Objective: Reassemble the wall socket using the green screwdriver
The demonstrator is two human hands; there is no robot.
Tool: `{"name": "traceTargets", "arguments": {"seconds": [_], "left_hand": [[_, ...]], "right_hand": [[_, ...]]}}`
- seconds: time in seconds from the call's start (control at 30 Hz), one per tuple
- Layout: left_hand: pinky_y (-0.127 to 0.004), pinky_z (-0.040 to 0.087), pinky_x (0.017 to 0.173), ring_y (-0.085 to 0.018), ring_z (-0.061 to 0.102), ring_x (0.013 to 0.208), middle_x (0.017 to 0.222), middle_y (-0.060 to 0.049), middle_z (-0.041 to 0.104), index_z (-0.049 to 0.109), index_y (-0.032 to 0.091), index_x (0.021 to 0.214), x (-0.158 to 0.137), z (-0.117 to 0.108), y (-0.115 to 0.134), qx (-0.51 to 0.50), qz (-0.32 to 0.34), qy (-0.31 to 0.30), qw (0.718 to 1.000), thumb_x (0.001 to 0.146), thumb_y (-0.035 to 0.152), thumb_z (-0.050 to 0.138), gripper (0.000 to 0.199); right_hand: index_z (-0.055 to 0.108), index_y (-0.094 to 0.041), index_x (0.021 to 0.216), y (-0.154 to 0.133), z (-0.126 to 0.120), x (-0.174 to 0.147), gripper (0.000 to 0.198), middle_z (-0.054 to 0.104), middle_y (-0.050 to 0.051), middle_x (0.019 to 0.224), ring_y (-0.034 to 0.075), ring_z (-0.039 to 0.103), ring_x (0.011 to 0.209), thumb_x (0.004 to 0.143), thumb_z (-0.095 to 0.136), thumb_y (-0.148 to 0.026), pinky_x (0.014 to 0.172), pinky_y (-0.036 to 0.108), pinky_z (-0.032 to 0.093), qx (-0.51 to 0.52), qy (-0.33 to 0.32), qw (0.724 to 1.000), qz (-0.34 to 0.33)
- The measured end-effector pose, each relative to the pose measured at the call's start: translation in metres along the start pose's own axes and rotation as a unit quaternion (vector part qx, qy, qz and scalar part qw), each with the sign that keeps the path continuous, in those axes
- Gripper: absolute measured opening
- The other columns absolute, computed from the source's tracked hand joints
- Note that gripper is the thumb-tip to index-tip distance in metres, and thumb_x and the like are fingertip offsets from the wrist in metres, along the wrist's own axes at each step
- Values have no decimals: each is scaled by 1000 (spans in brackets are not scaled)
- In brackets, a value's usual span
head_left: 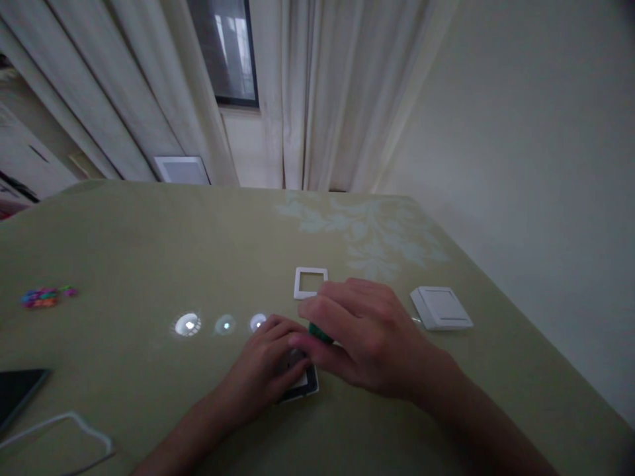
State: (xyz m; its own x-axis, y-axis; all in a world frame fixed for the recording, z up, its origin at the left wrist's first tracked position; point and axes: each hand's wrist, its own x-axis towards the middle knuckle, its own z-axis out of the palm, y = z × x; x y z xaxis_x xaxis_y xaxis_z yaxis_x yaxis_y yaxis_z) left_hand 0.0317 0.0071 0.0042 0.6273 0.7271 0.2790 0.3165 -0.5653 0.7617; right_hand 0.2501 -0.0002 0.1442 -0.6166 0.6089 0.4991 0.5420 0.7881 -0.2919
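Observation:
On the table, my left hand (pixel 265 367) is closed round the edges of a wall switch panel (pixel 311 382), white with a dark border. Most of the panel is hidden under the fingers. Just above it, my right hand (pixel 364 330) grips a green-handled tool (pixel 320 332). Only a bit of green shows between thumb and fingers; its tip is out of sight. Beyond the right hand lies a thin white square frame (pixel 297 284), partly covered by the fingers.
Two stacked-looking white switch plates (pixel 442 308) sit at the right. Small colourful pieces (pixel 42 297) lie far left. A dark flat device (pixel 20 390) and a white cable (pixel 74 418) are at the near left. The green table (pixel 149 251) reaches a curtain (pixel 332 99) and wall.

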Motion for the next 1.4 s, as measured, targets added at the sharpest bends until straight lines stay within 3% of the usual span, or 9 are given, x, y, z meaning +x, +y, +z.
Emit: {"name": "traceTargets", "arguments": {"seconds": [0.13,0.27,0.37,0.47,0.6,0.7,0.93,1.17,1.4], "left_hand": [[-44,57,96,-30,69,111,116,-7,79,77,25,104,-1,0,0,-7,-4,12,1000,104,34,65,15],[-43,59,92,-30,71,107,113,-7,79,77,26,111,-2,0,-3,-4,-8,18,1000,102,36,68,16],[-43,59,96,-29,71,108,110,-6,79,77,26,110,-2,2,-5,0,-3,18,1000,102,33,69,13],[-43,59,96,-29,70,107,106,-7,79,78,24,105,-2,3,-6,0,-8,31,999,101,31,71,11],[-43,58,95,-29,69,109,113,-7,78,79,25,103,-1,2,-7,20,0,31,999,101,31,71,10],[-43,55,101,-28,66,116,119,-7,78,78,25,102,2,1,-9,24,20,21,999,100,27,71,7],[-41,55,97,-27,68,110,116,-8,77,75,22,98,6,2,-13,24,19,35,999,101,30,70,9],[-39,54,95,-26,70,106,107,-7,78,71,21,91,11,4,-16,30,41,43,998,100,31,70,14],[-38,53,95,-26,69,104,104,-6,79,68,21,86,13,6,-11,21,65,17,998,98,36,70,20]], "right_hand": [[40,-20,162,-5,-14,0,53,60,13,159,21,56,146,111,53,-19,119,38,46,194,-128,972,23],[57,-26,146,-1,-15,0,34,73,7,138,17,69,125,112,59,-23,105,31,53,240,-153,958,35],[66,-20,116,2,-1,1,13,79,5,111,17,73,98,111,63,-32,82,27,52,124,-88,988,27],[65,-19,102,2,11,3,28,77,5,93,18,70,79,113,55,-42,66,28,44,-5,-31,999,37],[55,-18,141,2,-2,1,34,74,16,132,25,73,109,114,52,-38,88,37,56,68,-86,988,104],[42,-22,159,7,-19,-4,48,61,16,155,23,63,137,113,52,-22,112,43,52,231,-141,961,64],[68,-22,123,14,4,0,27,77,4,112,18,71,99,103,75,-39,91,31,52,155,-43,982,99],[42,-20,158,-9,14,-3,53,54,20,161,26,55,146,108,60,-22,120,49,45,94,-20,989,114],[62,-20,134,-15,18,-24,35,74,8,123,20,71,106,102,73,-26,97,33,54,93,59,982,150]]}}
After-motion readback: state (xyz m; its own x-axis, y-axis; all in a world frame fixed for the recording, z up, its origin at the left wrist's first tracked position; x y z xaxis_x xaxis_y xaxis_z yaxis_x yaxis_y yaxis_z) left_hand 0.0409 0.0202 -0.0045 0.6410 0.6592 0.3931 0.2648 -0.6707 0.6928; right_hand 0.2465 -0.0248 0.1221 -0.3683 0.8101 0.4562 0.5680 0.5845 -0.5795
